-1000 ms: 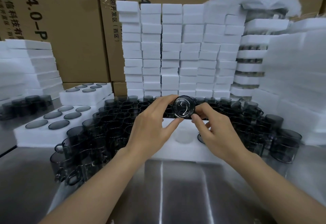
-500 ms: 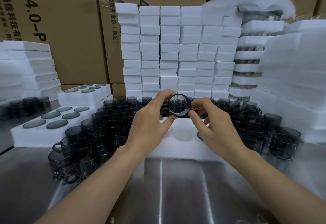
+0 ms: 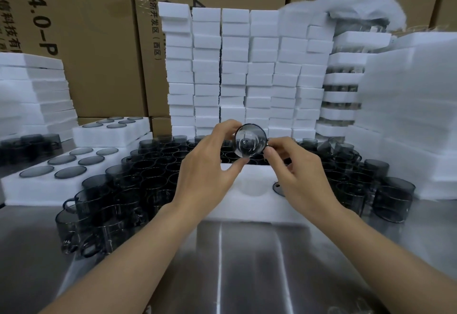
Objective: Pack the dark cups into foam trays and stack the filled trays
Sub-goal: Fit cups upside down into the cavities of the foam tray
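Note:
A dark glass cup (image 3: 250, 141) is held up on its side, its round end facing me, above a white foam tray (image 3: 254, 207). My left hand (image 3: 209, 168) grips its left rim between fingers and thumb. My right hand (image 3: 295, 172) pinches the cup's handle side on the right. The tray in front of me shows one empty round pocket (image 3: 252, 188) and one dark cup (image 3: 278, 188) partly hidden by my right hand. Several loose dark cups (image 3: 118, 197) crowd the steel table (image 3: 247, 264) around the tray.
Filled foam trays (image 3: 61, 177) lie at the left, one stepped on another. Tall stacks of foam blocks (image 3: 235, 71) stand behind, with more foam stacks at the far left (image 3: 34, 91) and right (image 3: 408, 106). Cardboard boxes (image 3: 99, 41) form the back wall.
Both hands have lifted the cup a little higher and turned it, so its round end faces me more fully. The rest of the scene is unchanged.

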`<state>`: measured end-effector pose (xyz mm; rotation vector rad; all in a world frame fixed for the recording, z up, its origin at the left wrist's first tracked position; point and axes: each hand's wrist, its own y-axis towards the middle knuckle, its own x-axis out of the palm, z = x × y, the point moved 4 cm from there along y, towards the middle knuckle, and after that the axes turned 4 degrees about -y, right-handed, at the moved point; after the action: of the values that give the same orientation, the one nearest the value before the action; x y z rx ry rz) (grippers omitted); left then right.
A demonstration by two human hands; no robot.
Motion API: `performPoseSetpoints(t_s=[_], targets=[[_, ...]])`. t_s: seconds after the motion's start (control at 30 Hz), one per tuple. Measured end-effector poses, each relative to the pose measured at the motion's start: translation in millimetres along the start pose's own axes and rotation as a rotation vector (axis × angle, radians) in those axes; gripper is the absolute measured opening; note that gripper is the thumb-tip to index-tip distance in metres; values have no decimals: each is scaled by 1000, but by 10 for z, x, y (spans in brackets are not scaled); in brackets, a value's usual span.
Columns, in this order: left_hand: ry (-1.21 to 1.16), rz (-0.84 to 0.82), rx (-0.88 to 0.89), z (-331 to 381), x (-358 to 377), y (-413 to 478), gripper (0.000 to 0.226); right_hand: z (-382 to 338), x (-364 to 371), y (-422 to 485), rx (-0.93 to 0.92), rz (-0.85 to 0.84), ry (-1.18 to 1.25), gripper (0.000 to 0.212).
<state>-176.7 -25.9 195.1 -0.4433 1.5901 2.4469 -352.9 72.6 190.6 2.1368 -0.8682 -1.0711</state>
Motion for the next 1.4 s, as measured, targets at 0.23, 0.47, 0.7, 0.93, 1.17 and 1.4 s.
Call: performPoseSetpoints(t_s=[0.23, 0.47, 0.7, 0.93, 1.17, 1.4], targets=[[-93, -52, 97, 161, 101, -37, 73, 45, -22, 92, 252, -98, 325, 50], [-17, 42, 112, 144, 44, -30, 60, 7, 89, 62, 436, -351, 468, 52], [1, 19, 83, 147, 49, -45, 61, -38, 86, 49, 403, -376, 385, 56], [72, -37, 98, 139, 77, -45, 62, -43, 26, 45, 264, -208, 440, 47], [121, -94, 39, 31, 66, -23, 62, -55, 8, 15, 146, -61, 300, 15], [78, -143, -14, -3, 81, -36, 58, 79, 8, 45, -39, -195, -57, 69]])
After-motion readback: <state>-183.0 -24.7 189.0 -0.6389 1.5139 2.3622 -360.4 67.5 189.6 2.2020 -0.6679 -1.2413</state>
